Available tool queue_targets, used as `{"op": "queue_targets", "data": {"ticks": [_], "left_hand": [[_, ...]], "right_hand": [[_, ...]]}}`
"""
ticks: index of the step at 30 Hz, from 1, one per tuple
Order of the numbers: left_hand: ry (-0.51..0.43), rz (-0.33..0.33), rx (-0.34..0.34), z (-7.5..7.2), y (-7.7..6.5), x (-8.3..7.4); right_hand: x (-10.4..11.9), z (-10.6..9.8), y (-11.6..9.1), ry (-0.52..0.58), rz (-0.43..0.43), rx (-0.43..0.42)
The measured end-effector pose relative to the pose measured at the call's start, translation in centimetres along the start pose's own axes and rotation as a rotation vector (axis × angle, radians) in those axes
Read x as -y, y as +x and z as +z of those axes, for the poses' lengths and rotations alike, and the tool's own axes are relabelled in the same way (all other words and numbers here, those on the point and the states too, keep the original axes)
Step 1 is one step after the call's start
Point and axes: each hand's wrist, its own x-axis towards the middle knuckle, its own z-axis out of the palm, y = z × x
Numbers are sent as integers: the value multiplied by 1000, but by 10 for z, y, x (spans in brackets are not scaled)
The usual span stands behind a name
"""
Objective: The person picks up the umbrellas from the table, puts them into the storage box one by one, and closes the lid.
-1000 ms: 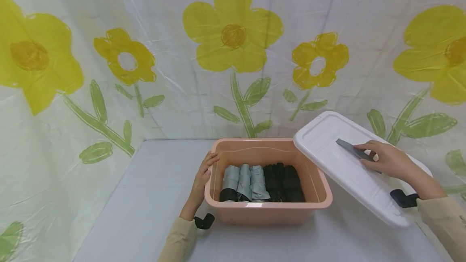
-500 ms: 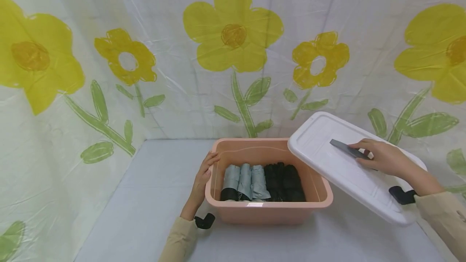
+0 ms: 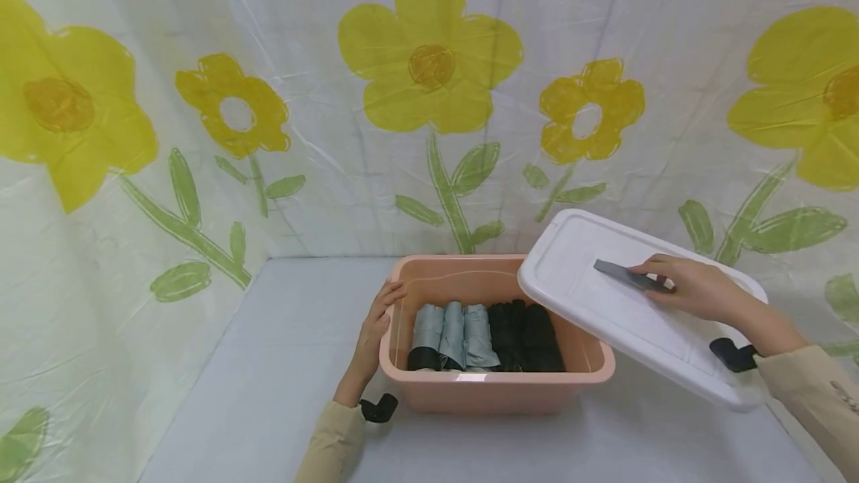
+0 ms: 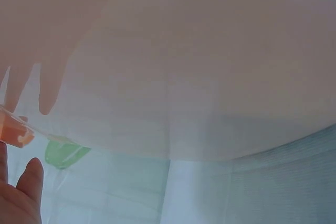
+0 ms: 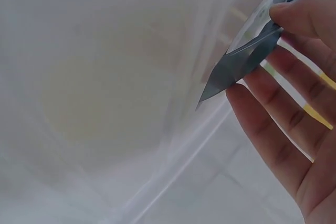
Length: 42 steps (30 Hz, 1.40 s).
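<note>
A pink plastic storage bin (image 3: 483,393) stands on the table. Along its left rim rests my left hand (image 3: 370,334), fingers hooked over the edge; the left wrist view shows the thumb (image 4: 31,182) below the bin's orange-looking rim piece (image 4: 16,130). My right hand (image 3: 701,291) grips the grey strap handle (image 3: 612,271) of a white lid (image 3: 567,252), with thumb and fingers around the strap (image 5: 239,64) in the right wrist view. The lid hangs tilted, its left end over the bin's right side. Inside lie light blue rolled bundles (image 3: 452,330) and black ones (image 3: 537,334).
A pale cloth covers the table (image 3: 302,319). Behind it hangs a white curtain (image 3: 322,192) printed with yellow flowers. Black wrist bands with cameras (image 3: 379,408) sit at both wrists.
My right hand has moved the lid left and tipped it flatter, so its left end covers more of the bin's right side. The left hand and bin have stayed put.
</note>
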Motion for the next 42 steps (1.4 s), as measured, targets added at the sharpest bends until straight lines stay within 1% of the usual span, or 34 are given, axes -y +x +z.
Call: {"op": "queue_targets", "data": {"ticks": [9,13,21,26,28,35,38,40,42], "left_hand": [[14,-8,-11,-1,0,-2],[12,-18,-11,-1,0,-2],[7,-8,-12,0,-1,-1],[8,-8,-16,0,0,0],[5,-9,-15,0,0,0],[6,-29,-24,1,1,-2],[5,-29,-21,2,1,-2],[7,-19,-22,1,0,8],[-8,-11,-21,2,0,9]], "right_hand": [[9,6,11,17,-63,1],[14,8,16,2,-90,2],[24,9,25,7,-146,-2],[30,8,32,-15,-182,-10],[33,8,35,-23,-190,-9],[44,7,40,-15,-191,36],[46,7,43,-11,-208,35],[48,7,44,0,-227,29],[50,8,45,6,-242,23]]}}
